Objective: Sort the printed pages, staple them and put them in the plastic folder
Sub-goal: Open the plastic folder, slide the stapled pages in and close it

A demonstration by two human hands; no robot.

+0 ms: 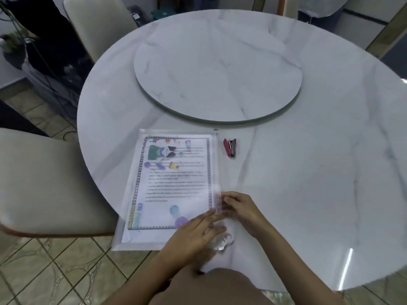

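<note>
Pages (176, 179) lie inside the folder (123, 234) on the table (308, 161). The left hand (196, 236) presses flat on its corner and the right hand (242, 211) pinches the zip (217, 172). Best to keep the folder pinned and draw the zip evenly.

Plastic folder (220, 164) with pages (176, 186) on the bench (308, 172), left hand (193, 235) flat, right hand (241, 211) in a pinch at its five-o'clock corner.
</note>
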